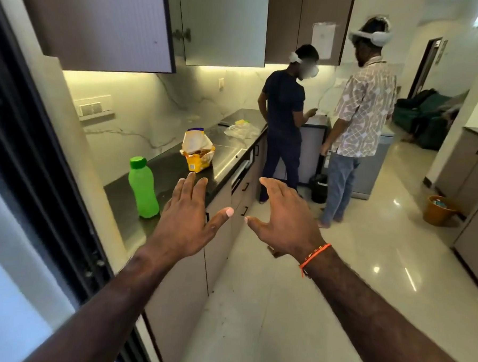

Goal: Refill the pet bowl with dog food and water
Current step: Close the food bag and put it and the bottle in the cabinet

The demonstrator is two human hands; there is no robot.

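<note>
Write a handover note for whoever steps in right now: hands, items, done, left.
Left hand: open, fingers spread, holding nothing, raised over the counter's edge.
Right hand: open, holding nothing, raised over the floor.
Green bottle: upright on the counter, cap on, just left of the left hand.
Yellow food bag: open, farther back on the counter.
Pet bowl: not in view.
Done: nothing visible.
Left: find the bowl, pour food, add water.
</note>
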